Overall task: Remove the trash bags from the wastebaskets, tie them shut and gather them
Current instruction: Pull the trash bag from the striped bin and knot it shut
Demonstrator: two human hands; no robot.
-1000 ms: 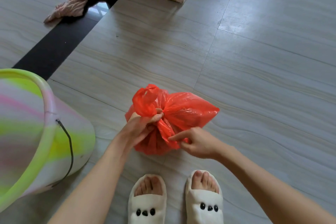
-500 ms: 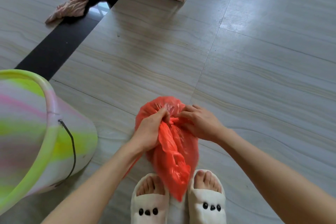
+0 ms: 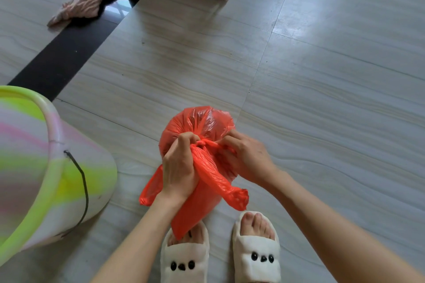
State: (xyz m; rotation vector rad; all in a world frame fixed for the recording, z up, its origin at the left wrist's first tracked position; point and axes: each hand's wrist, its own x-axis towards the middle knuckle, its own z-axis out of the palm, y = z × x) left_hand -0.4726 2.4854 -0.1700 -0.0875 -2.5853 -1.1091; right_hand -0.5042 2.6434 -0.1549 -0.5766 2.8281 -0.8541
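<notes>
Bag: we see the red trash bag (image 3: 202, 122) held between our two hands, above our slippered feet; we cannot tell whether it rests on the floor or hangs.
Feel: we judge it light and soft; thin crinkly plastic, puffed with air on the far side of our hands, limp on the near side.
Slip and tear: the glossy film looks slick to us, and likely to stretch or rip if yanked hard at one spot.
Where to hold: we would grip the twisted neck and its two loose tails, not the ballooned body.
Knot: a small twist (image 3: 202, 143) sits between our fingertips; we judge it not yet pulled tight.
Left hand: the left hand (image 3: 179, 167) is closed in a fist around one gathered strand, knuckles toward us, wrist bent down.
Right hand: the right hand (image 3: 243, 156) pinches the other strand just beside the knot, fingers curled, palm facing left.
Tails: one tail (image 3: 232, 195) droops below our right hand, another (image 3: 149, 190) hangs outside our left wrist.
Wastebasket: the striped wastebasket (image 3: 55, 167) stands well to the left of our left arm, apart from the bag.
</notes>
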